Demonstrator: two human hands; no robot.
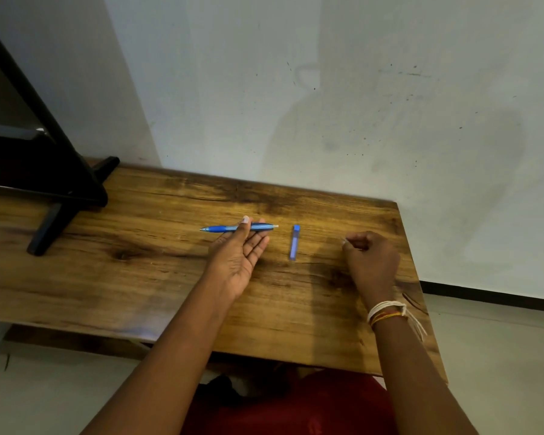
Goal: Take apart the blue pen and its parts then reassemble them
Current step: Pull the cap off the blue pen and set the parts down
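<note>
Blue is the pen, and it lies across the fingertips of the left hand. That hand is palm up and spread wide. The thumb rests over the middle of the pen, so the grip is loose, more a pinch of thumb on fingers than a fist. The pen points left, with its dark tip out past the hand and its pale end sticking out on the right.

The pen looks whole to me. The tip, the body and the end are all joined. So I think taking it apart has not begun, or only just. Pulling it to bits and putting it back together are both left to do.

Just to the right of the hand, a small blue tube lies on the desk. It is apart from the pen and no hand touches it. I cannot tell if it is a part of the pen or a little case.

Further right, the right hand rests on the desk with the fingers curled in. Something tiny and pale may be pinched at its fingertips, but it is too small to be sure. White and coloured threads are tied around that wrist.

At the far left of the desk stands a black stand.
</note>
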